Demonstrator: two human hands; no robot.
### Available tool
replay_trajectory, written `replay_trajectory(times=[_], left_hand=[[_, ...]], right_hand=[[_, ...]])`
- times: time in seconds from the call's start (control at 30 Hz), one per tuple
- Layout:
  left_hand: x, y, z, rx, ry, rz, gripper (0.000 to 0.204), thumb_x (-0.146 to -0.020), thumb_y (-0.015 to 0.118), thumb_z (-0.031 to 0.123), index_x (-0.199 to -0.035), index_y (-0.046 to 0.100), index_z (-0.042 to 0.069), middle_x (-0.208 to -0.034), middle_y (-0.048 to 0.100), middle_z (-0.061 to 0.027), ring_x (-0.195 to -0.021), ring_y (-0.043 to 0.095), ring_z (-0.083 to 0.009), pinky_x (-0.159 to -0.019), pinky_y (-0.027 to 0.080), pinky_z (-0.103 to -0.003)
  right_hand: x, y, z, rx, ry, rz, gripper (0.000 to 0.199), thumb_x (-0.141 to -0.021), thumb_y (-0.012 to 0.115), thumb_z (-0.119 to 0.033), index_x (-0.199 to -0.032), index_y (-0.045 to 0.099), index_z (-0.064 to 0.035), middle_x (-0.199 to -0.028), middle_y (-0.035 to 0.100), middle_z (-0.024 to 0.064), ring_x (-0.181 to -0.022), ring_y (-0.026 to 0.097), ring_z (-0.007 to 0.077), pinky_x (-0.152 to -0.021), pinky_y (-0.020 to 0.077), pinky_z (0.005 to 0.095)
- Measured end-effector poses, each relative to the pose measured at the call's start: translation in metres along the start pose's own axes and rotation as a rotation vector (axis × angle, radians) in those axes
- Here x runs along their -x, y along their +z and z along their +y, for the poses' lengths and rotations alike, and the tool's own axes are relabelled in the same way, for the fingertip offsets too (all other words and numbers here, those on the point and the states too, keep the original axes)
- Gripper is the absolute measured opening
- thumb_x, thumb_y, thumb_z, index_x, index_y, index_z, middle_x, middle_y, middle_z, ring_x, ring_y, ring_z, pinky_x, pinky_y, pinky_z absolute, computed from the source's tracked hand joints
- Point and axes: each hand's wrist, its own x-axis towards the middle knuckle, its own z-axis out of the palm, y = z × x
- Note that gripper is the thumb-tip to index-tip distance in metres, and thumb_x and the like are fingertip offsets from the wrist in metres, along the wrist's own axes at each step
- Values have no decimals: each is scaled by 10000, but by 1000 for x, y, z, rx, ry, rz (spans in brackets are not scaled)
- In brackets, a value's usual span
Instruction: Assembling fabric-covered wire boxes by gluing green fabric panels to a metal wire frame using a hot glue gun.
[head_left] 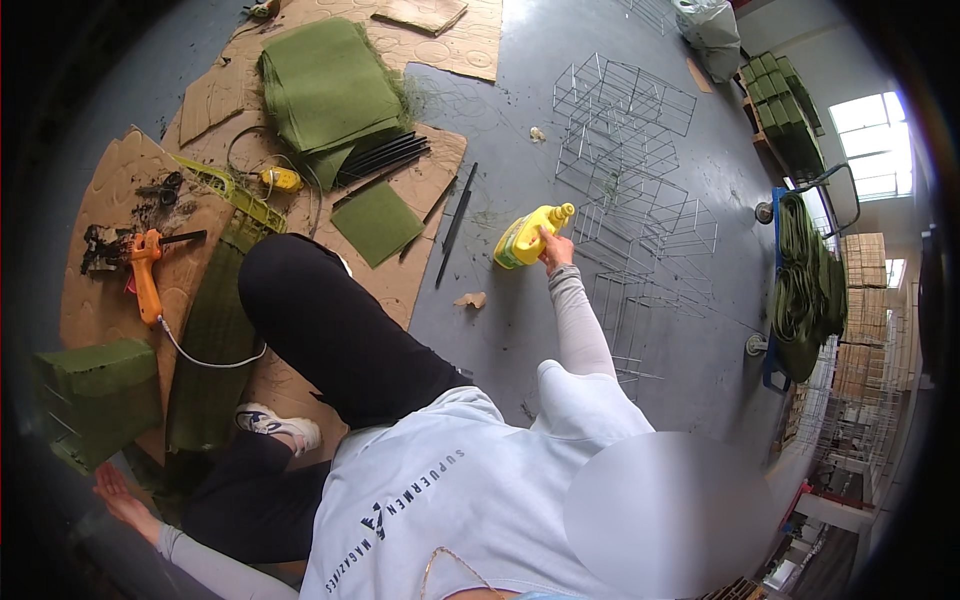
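My right hand [556, 252] is closed around the handle of a yellow bottle [520, 240], which tilts over the grey floor. My left hand [122, 496] is down at the lower left with its fingers stretched out and nothing visible in them. Just above it stands a green fabric-covered box [105, 395]; the fingertips come close to its lower edge, and I cannot tell whether they touch. An orange hot glue gun [145, 272] with a white cord lies on cardboard beyond that box.
Cardboard sheets [90, 215] carry a stack of green sheets [325, 85], black strips [385, 158], a single green square [377, 222] and a yellow corded device [281, 179]. Wire frames [630, 170] stand on the floor to the right. A blue cart [775, 270] bears folded green material [808, 290].
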Motion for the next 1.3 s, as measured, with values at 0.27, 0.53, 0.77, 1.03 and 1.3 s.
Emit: replay_trajectory(times=[0.27,0.53,0.77,1.03,1.3], left_hand=[[0,8,-6,-6,15,-36,672,-1073,288,496,-1438,416,-52,-1459,469,-212,-1387,426,-296,-1200,290,-417],[-36,-37,-51,30,176,-69,548,-1034,474,448,-1333,520,-9,-1326,576,-178,-1244,549,-299,-1098,421,-444],[45,23,-9,42,108,39,606,-1054,415,481,-1300,528,-62,-1248,619,-204,-1166,609,-291,-984,494,-400],[62,26,20,102,158,149,622,-1057,398,499,-1306,544,-53,-1211,641,-187,-1110,632,-249,-950,508,-363],[106,45,65,151,464,401,559,-1066,410,448,-1214,620,-49,-1112,679,-160,-1026,657,-224,-885,529,-349]], right_hand=[[-23,-33,-37,428,-135,199,594,-894,644,-602,-974,649,-14,-832,677,73,-638,653,153,-496,504,277],[-57,-35,-45,-117,104,-406,467,-971,602,-503,-1063,628,-46,-816,638,41,-556,519,76,-434,362,188],[-104,-44,-39,-13,164,-193,428,-960,600,-539,-744,536,-175,-541,435,-83,-406,338,40,-348,257,208],[-91,-35,-63,543,85,43,434,-910,709,-432,-697,571,-80,-525,500,-7,-408,464,81,-362,367,202],[-47,80,-135,160,-518,-506,106,-955,667,-174,-972,678,-70,-740,618,-26,-537,497,57,-443,383,210]])
